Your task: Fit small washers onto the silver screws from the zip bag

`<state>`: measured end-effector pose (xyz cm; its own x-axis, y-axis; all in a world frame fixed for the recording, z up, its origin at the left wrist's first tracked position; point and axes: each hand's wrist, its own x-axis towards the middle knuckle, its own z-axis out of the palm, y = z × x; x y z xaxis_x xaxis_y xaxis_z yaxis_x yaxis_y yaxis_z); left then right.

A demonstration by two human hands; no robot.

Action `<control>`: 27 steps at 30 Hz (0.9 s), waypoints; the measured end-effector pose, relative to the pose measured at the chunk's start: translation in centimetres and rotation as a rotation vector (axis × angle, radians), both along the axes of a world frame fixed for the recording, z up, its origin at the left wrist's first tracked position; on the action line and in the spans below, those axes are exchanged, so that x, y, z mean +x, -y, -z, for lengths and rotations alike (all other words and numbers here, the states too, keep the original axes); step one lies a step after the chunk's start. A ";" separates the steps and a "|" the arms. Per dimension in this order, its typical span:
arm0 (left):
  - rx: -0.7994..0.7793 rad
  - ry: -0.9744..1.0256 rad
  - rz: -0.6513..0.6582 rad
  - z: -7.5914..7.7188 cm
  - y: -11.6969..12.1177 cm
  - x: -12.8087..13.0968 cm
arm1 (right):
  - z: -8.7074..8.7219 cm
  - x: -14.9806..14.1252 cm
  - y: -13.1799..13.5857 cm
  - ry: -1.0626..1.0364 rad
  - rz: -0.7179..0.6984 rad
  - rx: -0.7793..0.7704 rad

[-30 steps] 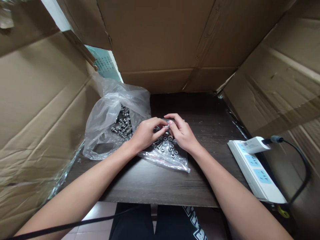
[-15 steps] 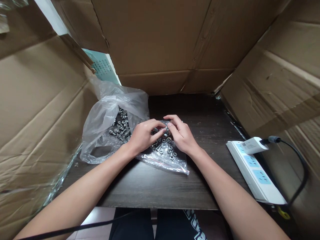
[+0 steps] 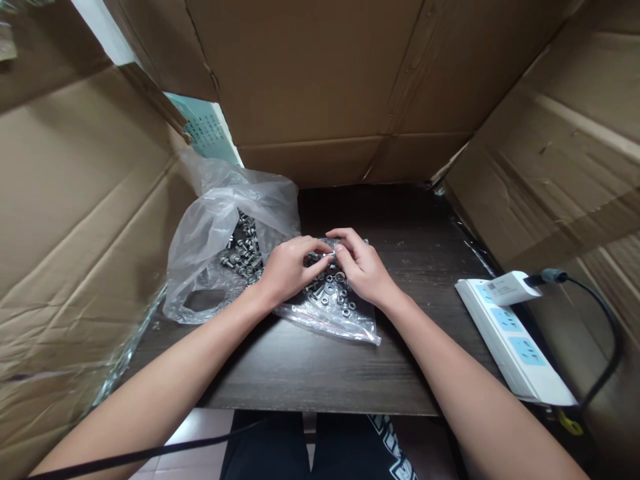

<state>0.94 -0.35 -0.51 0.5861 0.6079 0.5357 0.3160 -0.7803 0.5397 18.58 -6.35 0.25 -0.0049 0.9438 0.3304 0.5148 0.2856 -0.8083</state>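
My left hand (image 3: 290,268) and my right hand (image 3: 365,267) meet over a small clear zip bag (image 3: 350,328). Thumb and fingers of both are pinched around a small silver bolt (image 3: 331,253), mostly covered by the fingertips. On the zip bag below lie loose nuts (image 3: 346,311), flat washers (image 3: 330,289) and several bolts. Left of my left hand, a larger crumpled plastic bag (image 3: 200,230) lies with its mouth open. Bolts fitted with washers (image 3: 245,250) are heaped inside it.
Cardboard walls (image 3: 325,80) enclose the dark wooden table (image 3: 320,387) at the back and both sides. A white power strip (image 3: 530,360) with a plugged-in adapter (image 3: 510,288) and black cable (image 3: 613,320) lies at the right. Another black cord (image 3: 150,457) crosses below my left forearm.
The view has shifted slightly. Both hands stay together at the bolt, with only a tiny movement of the fingers.
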 end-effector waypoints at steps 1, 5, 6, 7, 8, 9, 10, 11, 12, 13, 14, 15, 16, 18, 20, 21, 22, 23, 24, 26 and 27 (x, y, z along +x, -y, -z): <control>-0.004 0.007 0.000 0.0 0.0 0.0 | 0.0 0.0 0.0 0.006 0.015 -0.009; 0.032 0.019 0.022 0.1 0.0 0.1 | 0.2 -0.1 0.1 -0.014 0.024 -0.010; 0.043 0.017 0.027 0.1 0.0 0.1 | 0.2 -0.1 0.1 -0.021 0.020 -0.007; 0.048 0.016 0.028 0.1 0.0 0.1 | 0.2 -0.1 0.1 -0.025 0.017 -0.004; 0.046 0.014 0.026 0.1 -0.1 0.1 | 0.2 -0.1 0.0 -0.029 0.013 -0.002; 0.042 0.013 0.022 0.0 -0.1 0.1 | 0.3 0.0 0.0 -0.033 0.006 -0.001; 0.037 0.014 0.017 0.0 -0.1 0.1 | 0.3 0.0 0.0 -0.037 -0.004 0.001; 0.036 0.018 0.014 0.0 -0.1 0.1 | 0.3 0.0 0.0 -0.038 -0.013 0.006; 0.037 0.025 0.013 0.1 -0.1 0.1 | 0.2 0.1 0.0 -0.037 -0.020 0.012; 0.042 0.036 0.014 0.1 -0.1 0.1 | 0.2 0.1 0.0 -0.034 -0.021 0.016; 0.049 0.047 0.018 0.1 -0.1 0.1 | 0.2 0.1 0.0 -0.028 -0.016 0.014; 0.056 0.056 0.024 0.2 -0.1 0.1 | 0.2 0.1 0.0 -0.019 -0.005 0.007; 0.062 0.063 0.030 0.2 -0.1 0.1 | 0.2 0.0 0.0 -0.013 0.009 -0.002; 0.066 0.066 0.037 0.3 -0.1 0.1 | 0.1 0.0 0.0 -0.014 0.022 -0.012; 0.060 0.063 0.037 0.4 -0.2 0.1 | 0.1 0.0 0.0 -0.031 0.005 0.005; 0.057 0.058 0.038 0.4 -0.2 0.0 | 0.1 0.0 -0.1 -0.038 -0.011 0.015; 0.059 0.053 0.041 0.4 -0.1 0.0 | 0.1 0.0 -0.1 -0.040 -0.023 0.019; 0.066 0.047 0.045 0.4 -0.1 0.0 | 0.1 0.1 -0.1 -0.037 -0.026 0.014; 0.073 0.041 0.048 0.4 -0.1 0.0 | 0.2 0.1 -0.1 -0.032 -0.018 0.004; 0.083 0.033 0.049 0.4 -0.1 0.0 | 0.2 0.1 -0.1 -0.040 0.005 -0.019; 0.083 0.035 0.045 0.4 -0.1 0.0 | 0.3 0.2 -0.1 -0.055 0.006 -0.025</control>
<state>0.91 -0.28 -0.89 0.5921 0.5338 0.6036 0.2615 -0.8358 0.4827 18.74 -6.27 0.00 0.0182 0.9518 0.3061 0.4711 0.2618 -0.8423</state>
